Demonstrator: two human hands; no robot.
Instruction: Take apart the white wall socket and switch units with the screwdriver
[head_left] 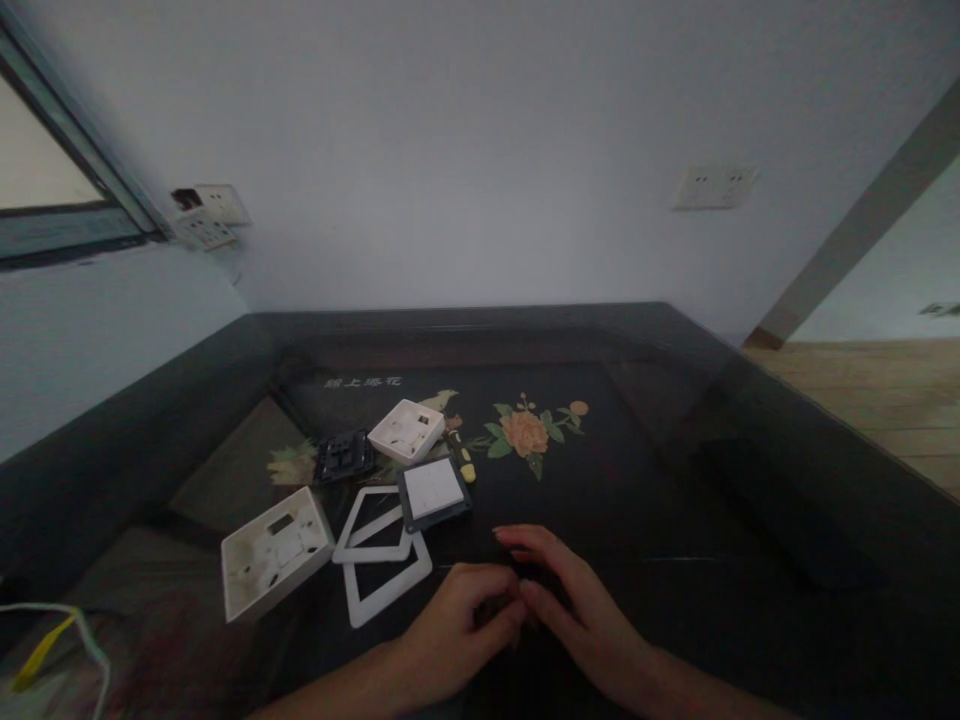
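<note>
My left hand (466, 622) rests near the table's front edge, its fingers curled in toward the thumb, with nothing visible in them. Against its fingertips lies my right hand (581, 595), index finger stretched out and thumb apart from it. Nearest to my left hand are two overlapping white square frames (394, 592). A wall switch with a white rocker (433, 488) and dark grey surround partly overlaps them. Behind it are a small yellow-and-black handled tool (466, 468), a white mounting box (407, 432) and a black switch module (343, 456). A second white mounting box (277, 552) sits at the left.
The dark glossy table (645, 500) bears a printed flower and lettering. A dark flat object (795, 515) lies at its right side. A white cable (94, 640) with a yellow tag is at lower left. Wall sockets (716, 187) are on the wall behind.
</note>
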